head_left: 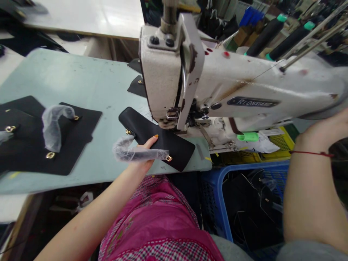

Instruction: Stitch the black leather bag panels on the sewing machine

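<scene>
My left hand [146, 146] grips the near edge of a black bag flap [174, 143]. The thumb lies on top, and the other fingers are mostly hidden. A carry handle [141, 154] wrapped in clear plastic is fixed to this flap by gold metal fittings and passes over my hand. The flap's far edge lies under the head of a white sewing machine [165, 72]; the needle is hard to make out. My right hand [330, 125] is raised by the machine's right end, near the wheel, with its fingers hidden or outside the view.
More black flaps with a wrapped handle [53, 127] lie on the pale green table [108, 87] at left. A blue basket [214, 203] with black pieces stands below right, beside my lap. Behind the machine are black thread cones [266, 34] and a yellow crate [282, 141].
</scene>
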Demonstrator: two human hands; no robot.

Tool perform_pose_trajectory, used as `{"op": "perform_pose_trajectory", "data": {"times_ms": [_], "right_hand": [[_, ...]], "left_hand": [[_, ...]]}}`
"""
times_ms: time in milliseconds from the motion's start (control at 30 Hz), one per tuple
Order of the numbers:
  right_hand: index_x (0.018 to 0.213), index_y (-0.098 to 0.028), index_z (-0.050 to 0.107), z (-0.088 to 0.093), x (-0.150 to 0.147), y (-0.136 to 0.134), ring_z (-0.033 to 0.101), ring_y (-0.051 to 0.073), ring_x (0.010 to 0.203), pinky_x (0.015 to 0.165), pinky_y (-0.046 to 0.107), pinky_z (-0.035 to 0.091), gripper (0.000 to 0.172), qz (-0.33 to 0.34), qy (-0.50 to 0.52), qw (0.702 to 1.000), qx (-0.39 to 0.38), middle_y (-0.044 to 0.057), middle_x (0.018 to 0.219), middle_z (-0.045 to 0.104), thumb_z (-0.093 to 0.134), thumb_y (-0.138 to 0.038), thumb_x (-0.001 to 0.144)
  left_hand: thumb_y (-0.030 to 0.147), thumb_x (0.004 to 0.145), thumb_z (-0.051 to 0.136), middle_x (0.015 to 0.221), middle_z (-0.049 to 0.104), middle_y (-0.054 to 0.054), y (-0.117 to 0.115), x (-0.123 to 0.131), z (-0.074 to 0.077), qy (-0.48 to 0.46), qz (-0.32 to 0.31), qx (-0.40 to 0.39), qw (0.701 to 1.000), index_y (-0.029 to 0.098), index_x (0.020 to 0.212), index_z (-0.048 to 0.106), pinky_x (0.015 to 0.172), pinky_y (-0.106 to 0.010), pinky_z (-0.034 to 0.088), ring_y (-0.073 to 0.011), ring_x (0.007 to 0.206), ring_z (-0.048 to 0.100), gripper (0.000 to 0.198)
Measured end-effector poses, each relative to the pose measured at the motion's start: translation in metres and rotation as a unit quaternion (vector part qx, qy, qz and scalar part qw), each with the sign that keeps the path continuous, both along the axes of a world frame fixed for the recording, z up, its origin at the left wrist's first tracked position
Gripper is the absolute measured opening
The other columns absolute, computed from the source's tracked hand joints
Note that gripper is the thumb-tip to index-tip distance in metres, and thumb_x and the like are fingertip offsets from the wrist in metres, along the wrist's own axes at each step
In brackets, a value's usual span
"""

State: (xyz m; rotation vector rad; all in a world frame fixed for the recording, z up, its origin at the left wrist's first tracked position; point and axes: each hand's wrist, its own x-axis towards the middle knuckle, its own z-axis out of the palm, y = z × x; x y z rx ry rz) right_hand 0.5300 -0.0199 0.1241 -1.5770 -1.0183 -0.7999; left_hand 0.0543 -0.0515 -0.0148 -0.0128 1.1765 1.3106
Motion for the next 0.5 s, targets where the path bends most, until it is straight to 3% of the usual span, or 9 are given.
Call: {"op": "perform_pose_trajectory", "data": {"times_ms": [67, 133, 200, 233, 267, 400, 500], "right_hand": [[0.07, -0.024, 0.079, -0.001, -0.076, -0.026, 0.055, 0.024, 0.131, 0.081, 0.039, 0.049, 0.068, 0.089, 0.046, 0.995, -0.031, 0.002, 0.137, 0.063, 0.028, -0.061, 0.097], [0.096, -0.025, 0.079, -0.015, -0.156, -0.048, 0.058, 0.025, 0.127, 0.1, 0.042, 0.047, 0.047, 0.206, 0.057, 0.966, -0.143, 0.009, 0.131, 0.066, 0.037, -0.046, 0.103], [0.11, -0.022, 0.073, -0.038, -0.223, -0.06, 0.066, 0.025, 0.112, 0.097, 0.041, 0.051, 0.029, 0.395, 0.002, 0.844, -0.363, 0.011, 0.118, 0.071, 0.051, -0.038, 0.1], [0.108, -0.02, 0.073, -0.05, -0.249, -0.061, 0.067, 0.024, 0.108, 0.094, 0.039, 0.052, 0.027, 0.439, -0.007, 0.788, -0.431, 0.011, 0.114, 0.072, 0.052, -0.035, 0.099], [0.106, -0.019, 0.072, -0.06, -0.268, -0.058, 0.068, 0.024, 0.103, 0.089, 0.036, 0.052, 0.026, 0.438, -0.008, 0.756, -0.486, 0.01, 0.11, 0.073, 0.052, -0.034, 0.1], [0.097, -0.018, 0.072, -0.078, -0.302, -0.029, 0.067, 0.021, 0.087, 0.068, 0.028, 0.042, 0.034, 0.365, 0.014, 0.72, -0.59, 0.009, 0.094, 0.074, 0.049, -0.042, 0.1], [0.076, -0.017, 0.068, -0.079, -0.305, -0.011, 0.06, 0.015, 0.071, 0.059, 0.026, 0.03, 0.04, 0.408, 0.031, 0.68, -0.609, 0.006, 0.078, 0.069, 0.05, -0.043, 0.099]], "left_hand": [[0.005, 0.063, 0.08, 0.114, 0.073, -0.016, 0.001, -0.001, -0.007, -0.01, 0.006, 0.017, 1.0, 0.009, 0.085, 0.074, 0.102, -0.047, 0.054, -0.0345, 0.118, 0.065, 0.023], [0.004, 0.064, 0.08, 0.116, 0.073, -0.016, 0.002, -0.001, -0.011, -0.019, 0.008, 0.033, 0.999, 0.009, 0.087, 0.074, 0.102, -0.046, 0.054, -0.0336, 0.118, 0.065, 0.025], [0.004, 0.065, 0.08, 0.116, 0.073, -0.016, 0.001, -0.001, -0.011, -0.023, 0.005, 0.035, 0.999, 0.008, 0.088, 0.074, 0.102, -0.046, 0.054, -0.0336, 0.117, 0.066, 0.024], [0.004, 0.066, 0.079, 0.115, 0.074, -0.016, 0.001, -0.001, -0.009, -0.024, 0.001, 0.034, 0.999, 0.008, 0.088, 0.075, 0.102, -0.047, 0.054, -0.0338, 0.117, 0.066, 0.023], [0.003, 0.067, 0.078, 0.113, 0.074, -0.016, 0.001, 0.0, -0.007, -0.025, -0.004, 0.034, 0.999, 0.008, 0.089, 0.075, 0.101, -0.047, 0.055, -0.0339, 0.115, 0.067, 0.023], [0.002, 0.07, 0.075, 0.108, 0.076, -0.015, -0.001, 0.0, 0.003, -0.028, -0.012, 0.042, 0.999, 0.007, 0.089, 0.076, 0.1, -0.044, 0.056, -0.0327, 0.111, 0.069, 0.019], [0.003, 0.072, 0.075, 0.109, 0.076, -0.015, -0.002, 0.001, 0.004, -0.021, -0.027, 0.027, 0.999, 0.009, 0.087, 0.076, 0.101, -0.045, 0.056, -0.0327, 0.111, 0.069, 0.016]]}}
